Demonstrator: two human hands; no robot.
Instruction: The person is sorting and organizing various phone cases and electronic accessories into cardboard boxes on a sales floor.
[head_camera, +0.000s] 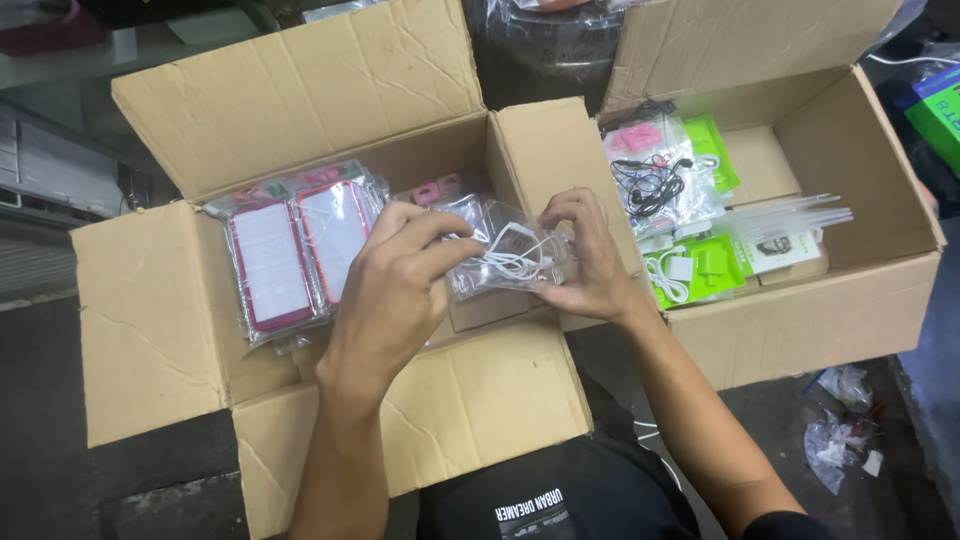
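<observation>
Clear plastic bag (505, 255) with white cord pinched by left hand (395, 290) and right hand (585, 255) | over brown box (300, 250) | bag's left end hidden behind fingers | pink packs (290, 255) blurry

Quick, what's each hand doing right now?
Left hand: closed on the clear bag of white earphones.
Right hand: fingertips pinching the same bag's other end.
</observation>
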